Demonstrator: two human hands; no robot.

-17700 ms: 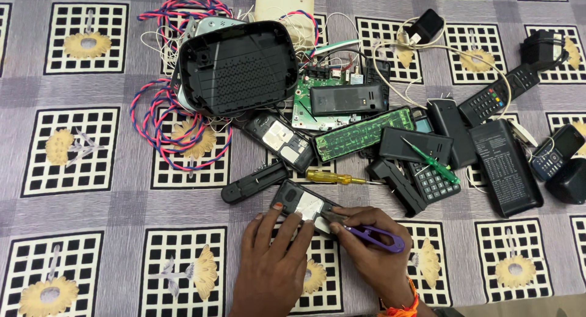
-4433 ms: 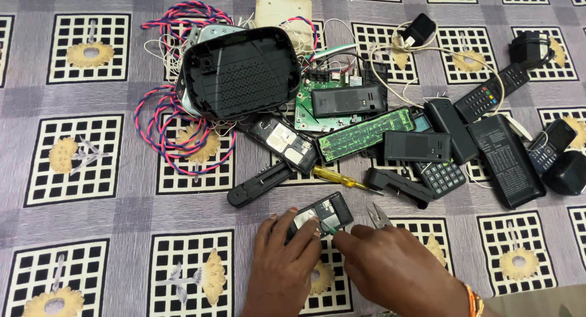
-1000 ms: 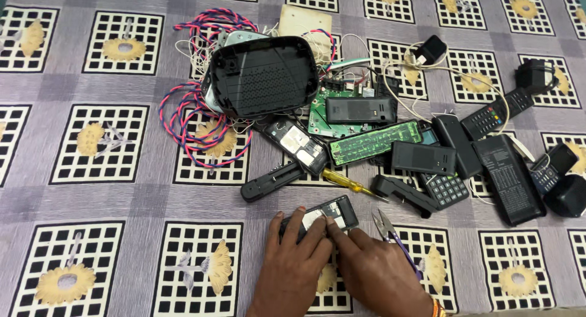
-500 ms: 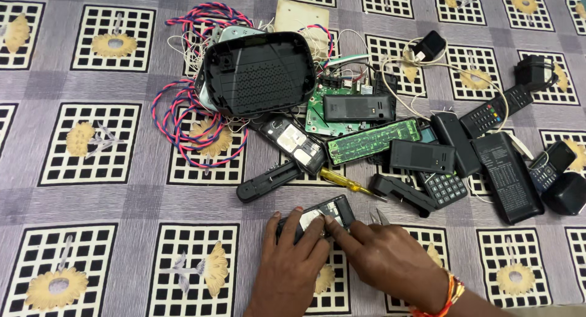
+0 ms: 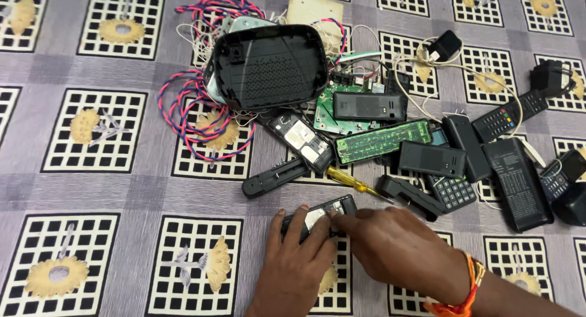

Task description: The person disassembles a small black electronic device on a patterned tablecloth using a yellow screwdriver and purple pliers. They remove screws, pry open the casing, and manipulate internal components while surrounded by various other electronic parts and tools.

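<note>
A small black phone (image 5: 337, 207) with its back off lies on the patterned cloth near the bottom middle. My left hand (image 5: 293, 262) holds its left end down, fingers wrapped over it. My right hand (image 5: 397, 247), with an orange thread band at the wrist, reaches in from the right. Its fingertips rest on the phone's exposed middle, touching my left fingers. Much of the phone is hidden under both hands.
A yellow-handled screwdriver (image 5: 351, 181) lies just beyond the phone, beside a black back cover (image 5: 274, 178). Further back are an opened phone (image 5: 303, 140), a black router shell (image 5: 268, 67), green circuit boards (image 5: 381, 140), pink and blue wires (image 5: 183, 109), and remotes (image 5: 516, 180) at right.
My right hand has slid left over the phone and now covers the spot where a purple-handled tool lay. My left hand stays on the phone. The view has shifted slightly.
</note>
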